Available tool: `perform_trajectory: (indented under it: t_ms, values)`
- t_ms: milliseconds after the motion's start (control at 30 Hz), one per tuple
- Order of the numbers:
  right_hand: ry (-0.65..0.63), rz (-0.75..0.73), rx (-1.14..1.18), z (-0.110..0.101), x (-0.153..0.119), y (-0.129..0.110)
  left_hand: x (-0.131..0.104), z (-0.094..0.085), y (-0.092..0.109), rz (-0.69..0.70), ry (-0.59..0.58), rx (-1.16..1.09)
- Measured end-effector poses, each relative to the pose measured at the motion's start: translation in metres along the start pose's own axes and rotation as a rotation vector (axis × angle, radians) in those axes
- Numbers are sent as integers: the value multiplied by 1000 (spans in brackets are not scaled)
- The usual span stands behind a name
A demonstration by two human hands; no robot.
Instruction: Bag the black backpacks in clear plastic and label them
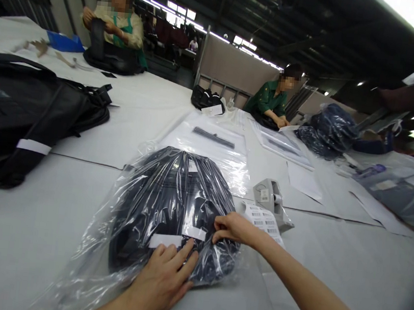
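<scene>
Plastic (87, 256) over the black bag (161, 197) is being pinched by the right hand (234, 228), the spread left hand (162, 278) likely steadying its near side.

Bare left hand (165, 280), bare right hand (234, 228), uncovered wrists (257, 238), slim right forearm (302, 285) bare along its visible length

Black bag (172, 200) inside clear plastic

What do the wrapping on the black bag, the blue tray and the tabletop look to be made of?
Wrapping: clear glossy film, likely plastic; sharp highlights, creases.
Blue tray: probably plastic, though blurred; uniform colour.
Tabletop: matte white sheet covering, paper or board unclear; visible seams.
</scene>
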State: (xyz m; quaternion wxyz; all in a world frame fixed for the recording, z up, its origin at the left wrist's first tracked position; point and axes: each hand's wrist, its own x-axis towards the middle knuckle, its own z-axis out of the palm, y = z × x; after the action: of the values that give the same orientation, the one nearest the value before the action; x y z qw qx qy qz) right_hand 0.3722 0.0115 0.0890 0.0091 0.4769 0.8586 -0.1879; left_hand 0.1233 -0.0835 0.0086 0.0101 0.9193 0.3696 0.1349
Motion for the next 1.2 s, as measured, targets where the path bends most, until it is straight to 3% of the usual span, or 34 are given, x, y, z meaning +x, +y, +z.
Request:
perform_trajectory:
  t_ms: [100,167,267,300,333,400,467,533,600,667,767,833,900,1033,1200]
  values:
    - [224,100,217,-22,-20,-12,-1,0,0,5,9,6]
    - [251,172,505,-26,-33,-31,-1,0,0,5,14,8]
    - [-10,198,1005,-3,-38,-54,-1,-1,0,14,22,8]
    - [-36,243,1123,10,-36,-55,0,-1,0,19,21,6]
    - [-4,320,1218,22,-33,-54,0,-1,-1,22,20,2]
    - [191,517,1320,41,-27,-48,1,-2,0,22,9,-10]
    - [438,597,1245,47,-28,-45,1,-5,0,13,-5,-25]
    - [568,448,1085,46,-33,-53,0,-9,1,6,-17,-51]
    - [509,190,982,47,-38,-71,-3,-15,-1,23,-9,-115]
    - [336,-31,938,56,-35,-89,-8,-21,-5,71,36,-258]
    - [206,-180,832,80,-18,-106,-23,-32,-15,133,168,-488]
    - [249,-176,736,94,-5,-111,-36,-40,-23,163,237,-465]
    - [313,-135,621,101,3,-114,-50,-48,-33,143,271,-284]
    - [336,-53,557,97,6,-122,-80,-63,-55,-136,261,-41]
    - [338,-46,709,90,6,-126,-99,-87,-78,-364,33,-326]
